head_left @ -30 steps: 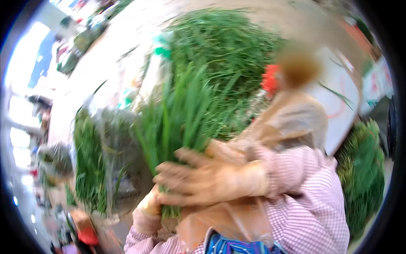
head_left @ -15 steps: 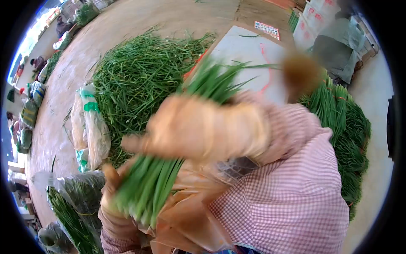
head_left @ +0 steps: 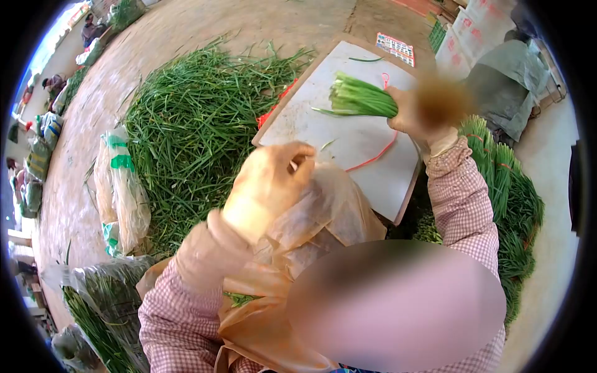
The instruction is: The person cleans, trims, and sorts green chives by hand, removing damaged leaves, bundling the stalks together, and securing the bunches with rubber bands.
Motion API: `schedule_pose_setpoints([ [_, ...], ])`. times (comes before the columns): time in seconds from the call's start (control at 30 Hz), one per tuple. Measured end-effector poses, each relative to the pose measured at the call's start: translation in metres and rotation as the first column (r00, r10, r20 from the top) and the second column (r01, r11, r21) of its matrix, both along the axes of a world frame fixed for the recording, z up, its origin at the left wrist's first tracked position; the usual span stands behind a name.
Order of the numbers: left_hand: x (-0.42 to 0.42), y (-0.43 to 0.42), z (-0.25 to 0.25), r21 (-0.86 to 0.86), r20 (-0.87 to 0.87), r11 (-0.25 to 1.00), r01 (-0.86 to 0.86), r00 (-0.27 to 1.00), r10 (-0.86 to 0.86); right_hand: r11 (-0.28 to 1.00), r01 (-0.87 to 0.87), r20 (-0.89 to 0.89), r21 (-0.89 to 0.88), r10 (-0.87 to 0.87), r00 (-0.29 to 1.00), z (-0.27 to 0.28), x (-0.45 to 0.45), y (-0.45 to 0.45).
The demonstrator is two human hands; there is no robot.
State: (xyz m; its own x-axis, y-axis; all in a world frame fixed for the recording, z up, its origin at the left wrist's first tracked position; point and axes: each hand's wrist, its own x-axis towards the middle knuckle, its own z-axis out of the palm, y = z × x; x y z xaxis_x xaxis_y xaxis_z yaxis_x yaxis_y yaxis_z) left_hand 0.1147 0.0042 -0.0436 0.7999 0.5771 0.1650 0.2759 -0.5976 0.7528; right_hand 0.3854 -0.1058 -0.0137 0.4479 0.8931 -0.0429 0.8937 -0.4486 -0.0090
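Observation:
My right hand [head_left: 409, 115] is wrapped round a bunch of green chives [head_left: 362, 97] above the white board [head_left: 298, 127]. The pale cut ends of the bunch point left. A thin red tie strap [head_left: 378, 155] lies across the board, passing under the chives. My left hand [head_left: 270, 180] is over my lap near the board's front corner, its fingers curled toward the thumb. Whether anything is between those fingers is hidden. Below them, a brownish plastic apron [head_left: 267, 323] covers my lap.
A big heap of loose green leaves [head_left: 193, 137] lies left of the board, beside rolled clear plastic bags [head_left: 121, 189]. Tied chive bunches [head_left: 513, 205] are stacked at right. Bagged greens [head_left: 112, 298] stand at lower left. White sacks [head_left: 466, 37] stand at upper right.
The chives have moved from my lap to above the board in my right hand. My left hand has let go of them and risen toward the board's corner.

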Motion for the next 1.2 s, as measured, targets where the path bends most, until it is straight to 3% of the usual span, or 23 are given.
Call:
schedule_pose_setpoints([
  [0.07,0.028,0.029,-0.027,0.202,0.021,0.979,0.022,0.999,-0.027,0.981,-0.051,-0.115,0.188,0.073,0.991,-0.007,0.020,-0.005],
  [0.1,0.045,0.039,-0.031,0.171,-0.041,0.985,0.025,0.999,-0.018,0.982,-0.048,-0.117,0.184,0.070,0.991,-0.009,0.025,-0.005],
  [0.23,0.118,0.070,-0.066,0.372,-0.066,0.926,0.068,0.997,-0.046,0.962,0.102,-0.367,0.253,-0.002,0.930,-0.015,0.046,-0.006],
  [0.3,0.139,0.078,-0.082,0.423,-0.094,0.904,0.063,0.995,-0.025,0.962,0.143,-0.606,0.231,0.027,0.795,-0.024,0.052,-0.007],
  [0.33,0.145,0.083,-0.089,0.425,-0.213,0.899,0.105,0.977,-0.013,0.945,0.174,-0.659,0.277,0.055,0.751,-0.032,0.053,-0.008],
  [0.37,0.149,0.088,-0.097,0.422,-0.333,0.894,0.148,0.943,0.001,0.945,0.182,-0.661,0.273,0.047,0.749,-0.036,0.058,-0.008],
  [0.43,0.153,0.094,-0.105,0.467,-0.293,0.871,0.155,0.956,-0.013,0.940,0.172,-0.698,0.295,0.089,0.711,-0.043,0.061,-0.006],
  [0.5,0.154,0.092,-0.093,0.491,-0.370,0.847,0.202,0.929,-0.007,0.930,0.211,-0.705,0.299,0.067,0.706,-0.039,0.058,-0.002],
  [0.63,0.148,0.079,-0.043,0.481,-0.090,0.852,0.205,0.979,-0.185,0.876,0.152,-0.606,0.459,0.183,0.774,-0.017,0.049,0.008],
  [0.67,0.150,0.075,-0.033,0.480,-0.089,0.852,0.208,0.978,-0.189,0.869,0.091,-0.561,0.487,0.232,0.795,-0.010,0.046,0.009],
  [0.73,0.156,0.064,-0.015,0.369,0.271,0.922,0.117,0.935,-0.227,0.878,0.023,-0.527,0.479,0.266,0.807,-0.002,0.046,0.009],
  [0.77,0.158,0.058,-0.003,0.363,0.274,0.924,0.121,0.934,-0.230,0.880,-0.010,-0.509,0.474,0.284,0.812,0.001,0.046,0.009],
  [0.8,0.161,0.053,0.010,0.226,0.294,0.967,0.115,0.939,-0.180,0.829,0.081,-0.620,0.553,0.344,0.705,0.002,0.049,0.006],
  [0.83,0.164,0.049,0.019,0.085,0.305,0.991,0.108,0.944,-0.129,0.815,0.079,-0.601,0.575,0.355,0.716,0.009,0.051,0.000],
  [0.87,0.169,0.045,0.025,0.083,0.307,0.990,0.110,0.943,-0.130,0.823,0.043,-0.517,0.567,0.315,0.796,0.024,0.050,-0.006],
  [0.9,0.175,0.042,0.029,0.269,0.328,0.962,0.048,0.935,-0.138,0.832,0.026,-0.440,0.554,0.267,0.857,0.039,0.049,-0.013],
  [0.97,0.187,0.038,0.032,0.438,0.346,0.898,-0.023,0.927,-0.145,0.849,0.110,-0.404,0.517,0.129,0.905,0.070,0.035,-0.029],
  [1.03,0.199,0.033,0.034,0.762,0.395,0.647,-0.023,0.808,-0.438,0.853,0.094,-0.398,0.513,0.140,0.907,0.081,0.037,-0.040],
  [1.07,0.207,0.024,0.027,0.210,0.610,0.973,0.094,0.765,-0.206,0.855,0.079,-0.390,0.513,0.150,0.909,0.083,0.040,-0.046],
  [1.1,0.212,0.025,0.020,0.208,0.612,0.973,0.098,0.763,-0.208,0.892,0.116,-0.419,0.436,0.087,0.904,0.075,0.045,-0.049],
  [1.13,0.220,0.029,0.010,0.263,0.358,0.952,0.155,0.901,-0.245,0.923,0.150,-0.440,0.354,0.022,0.898,0.067,0.050,-0.053],
  [1.17,0.222,0.032,-0.002,0.136,0.175,0.968,0.210,0.957,-0.232,0.961,0.128,-0.384,0.245,-0.025,0.923,0.052,0.055,-0.052],
  [1.2,0.225,0.035,-0.014,0.023,-0.032,0.973,0.232,0.972,-0.231,0.959,0.083,-0.244,0.270,-0.016,0.970,0.030,0.050,-0.051],
])
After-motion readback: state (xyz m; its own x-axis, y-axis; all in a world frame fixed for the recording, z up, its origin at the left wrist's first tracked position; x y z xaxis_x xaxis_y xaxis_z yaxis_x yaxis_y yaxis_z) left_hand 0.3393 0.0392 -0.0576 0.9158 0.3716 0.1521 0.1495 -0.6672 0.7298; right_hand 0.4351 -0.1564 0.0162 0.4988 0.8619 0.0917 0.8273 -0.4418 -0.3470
